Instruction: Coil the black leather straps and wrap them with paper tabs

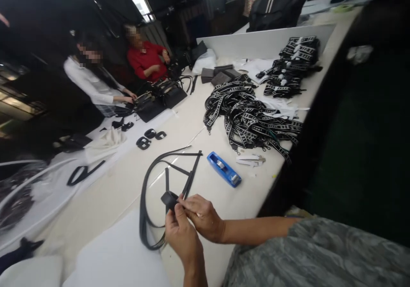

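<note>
A coiled end of a black strap (169, 199) is held up between my two hands over the table. My left hand (185, 235) pinches it from below, thumb on top. From the right, my right hand (205, 217) has its fingers closed at the edge of the same coil; part of the grip is hidden. Long flat black straps (144, 201) curve in a loose loop on the table just beyond and left of my hands. A blue tape dispenser (223, 169) lies a little farther off to the right.
Black-and-white lettered webbing straps (243, 116) lie in a heap, with tied bundles (297, 60) behind. Small rolled black straps (150, 134) sit mid-table. White sheets (118, 253) lie near left. Two people (92, 80) handle black bags (152, 107) across the table.
</note>
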The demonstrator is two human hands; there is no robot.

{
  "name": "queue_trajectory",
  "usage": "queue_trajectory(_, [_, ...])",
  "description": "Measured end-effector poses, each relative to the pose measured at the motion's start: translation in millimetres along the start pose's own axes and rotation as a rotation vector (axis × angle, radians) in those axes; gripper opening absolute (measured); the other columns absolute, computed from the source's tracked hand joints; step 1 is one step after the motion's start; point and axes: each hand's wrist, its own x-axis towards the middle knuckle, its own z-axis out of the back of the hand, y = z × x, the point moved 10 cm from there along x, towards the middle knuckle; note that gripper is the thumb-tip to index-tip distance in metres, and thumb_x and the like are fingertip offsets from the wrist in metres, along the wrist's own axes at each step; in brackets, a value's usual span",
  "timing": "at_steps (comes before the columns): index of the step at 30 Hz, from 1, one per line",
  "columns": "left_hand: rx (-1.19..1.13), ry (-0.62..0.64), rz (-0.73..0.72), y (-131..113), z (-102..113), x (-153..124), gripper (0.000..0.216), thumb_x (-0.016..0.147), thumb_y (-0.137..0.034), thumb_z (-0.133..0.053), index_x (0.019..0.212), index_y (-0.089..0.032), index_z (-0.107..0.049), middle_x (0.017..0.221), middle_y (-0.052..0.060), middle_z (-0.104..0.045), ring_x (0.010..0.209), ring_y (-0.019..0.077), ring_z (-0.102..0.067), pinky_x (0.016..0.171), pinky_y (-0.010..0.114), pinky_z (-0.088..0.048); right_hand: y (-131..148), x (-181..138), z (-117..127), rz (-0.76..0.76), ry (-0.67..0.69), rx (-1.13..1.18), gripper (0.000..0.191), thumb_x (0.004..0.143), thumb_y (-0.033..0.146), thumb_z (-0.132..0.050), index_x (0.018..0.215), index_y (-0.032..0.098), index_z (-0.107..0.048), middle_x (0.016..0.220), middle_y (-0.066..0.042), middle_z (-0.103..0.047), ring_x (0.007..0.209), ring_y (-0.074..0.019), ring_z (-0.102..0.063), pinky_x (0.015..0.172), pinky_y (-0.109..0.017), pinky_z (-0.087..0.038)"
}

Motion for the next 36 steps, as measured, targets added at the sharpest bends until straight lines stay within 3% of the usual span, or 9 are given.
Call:
queue_trajectory(4, [0.026, 0.131, -0.012, 13, -33, -8, 0.040, 0.089, -0.046, -0.057, 0.118, -0.020, -0.068, 0.112, 0.009, -0.072, 0.108, 0.0270, -0.066, 0.099, 0.043, -0.048, -28, -10, 19, -0.221, -0.067, 0.018, 0.031, 0.099, 0.039, -0.049, 0.121, 0.029, -0.069, 0.105, -0.006, -0.074, 0.095, -0.0200, -0.067, 0.088, -0.036, -0.055])
queue_trajectory(8, [0.020, 0.175, -0.003, 44, -44, -4, 0.040, 0.086, -0.045, -0.060, 0.116, -0.020, -0.068, 0.110, 0.008, -0.071, 0.110, 0.0261, -0.063, 0.100, 0.041, -0.046, -60, -22, 40, -0.303, 0.041, -0.052, 0.027, 0.095, 0.041, -0.056, 0.106, 0.027, -0.076, 0.098, -0.004, -0.076, 0.090, -0.0200, -0.071, 0.083, -0.032, -0.058])
queue_trajectory(10, [0.064, 0.187, 0.004, 60, -38, 0, 0.039, 0.085, -0.046, -0.060, 0.113, -0.020, -0.068, 0.107, 0.006, -0.071, 0.108, 0.0256, -0.063, 0.099, 0.039, -0.046, -86, -29, 74, -0.342, 0.061, -0.139, 0.022, 0.091, 0.040, -0.062, 0.094, 0.025, -0.079, 0.089, -0.003, -0.076, 0.084, -0.0204, -0.071, 0.080, -0.032, -0.058])
queue_trajectory(15, [0.100, 0.337, 0.112, 96, -15, -9, 0.045, 0.078, -0.059, -0.064, 0.099, -0.020, -0.069, 0.096, 0.005, -0.071, 0.093, 0.0232, -0.065, 0.083, 0.033, -0.051, -170, -39, 212, -0.582, -0.074, -0.580, 0.021, 0.096, 0.028, -0.054, 0.096, 0.017, -0.072, 0.105, -0.011, -0.070, 0.102, -0.0243, -0.064, 0.095, -0.044, -0.049])
queue_trajectory(18, [0.032, 0.381, 0.208, 111, -3, -26, 0.052, 0.075, -0.067, -0.064, 0.094, -0.019, -0.068, 0.086, 0.004, -0.069, 0.075, 0.0196, -0.065, 0.072, 0.031, -0.053, -213, -35, 249, -0.667, 0.005, -0.764, 0.022, 0.094, 0.031, -0.060, 0.109, 0.015, -0.064, 0.118, -0.010, -0.063, 0.108, -0.0242, -0.061, 0.095, -0.047, -0.049])
queue_trajectory(24, [-0.191, 0.371, 0.392, 137, 3, -67, 0.057, 0.068, -0.071, -0.068, 0.094, -0.020, -0.069, 0.071, 0.001, -0.064, 0.054, 0.0154, -0.057, 0.053, 0.027, -0.047, -263, -44, 241, -0.751, 0.221, -0.935, 0.027, 0.095, 0.032, -0.060, 0.118, 0.016, -0.061, 0.120, -0.009, -0.062, 0.104, -0.0225, -0.063, 0.089, -0.044, -0.054])
queue_trajectory(28, [-0.107, 0.544, 0.550, 159, -2, -94, 0.058, 0.065, -0.075, -0.067, 0.077, -0.019, -0.072, 0.061, 0.001, -0.062, 0.044, 0.0139, -0.048, 0.045, 0.027, -0.039, -274, -48, 237, -0.769, 0.319, -1.004, 0.028, 0.096, 0.032, -0.059, 0.119, 0.016, -0.060, 0.121, -0.009, -0.061, 0.104, -0.0223, -0.063, 0.089, -0.043, -0.054])
queue_trajectory(33, [-0.014, 0.755, 0.373, 140, -10, -94, 0.060, 0.060, -0.076, -0.070, 0.069, -0.017, -0.076, 0.074, 0.009, -0.072, 0.080, 0.0287, -0.064, 0.080, 0.035, -0.048, -266, -36, 223, -0.747, 0.435, -1.032, 0.029, 0.095, 0.032, -0.060, 0.120, 0.016, -0.060, 0.122, -0.009, -0.061, 0.105, -0.0228, -0.062, 0.089, -0.044, -0.054])
queue_trajectory(36, [-0.083, 0.830, 0.432, 138, -17, -98, 0.062, 0.058, -0.074, -0.073, 0.081, -0.016, -0.078, 0.081, 0.012, -0.074, 0.093, 0.0342, -0.064, 0.092, 0.040, -0.045, -253, -26, 216, -0.742, 0.458, -1.034, 0.030, 0.095, 0.033, -0.060, 0.120, 0.016, -0.059, 0.121, -0.009, -0.061, 0.102, -0.0223, -0.063, 0.087, -0.043, -0.055])
